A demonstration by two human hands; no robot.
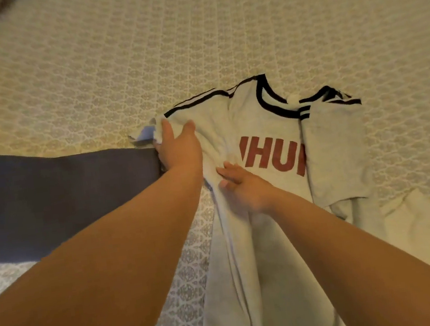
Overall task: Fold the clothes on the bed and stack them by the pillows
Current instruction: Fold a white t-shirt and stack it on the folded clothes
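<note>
Left hand (178,147) grips the shirt (265,140) sleeve; right hand (241,184) (fingers flat) pins the body. A weak pin would likely drag the fold askew.

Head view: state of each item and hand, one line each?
grey T-shirt: spread front up on the bed, right sleeve side already folded over, left side not yet.
left hand: grips the shirt's left sleeve edge.
right hand: fingers straight, pressing the shirt's middle.
dark blue garment: lying flat, left of the shirt.
white cloth: lying loose at right.
</note>
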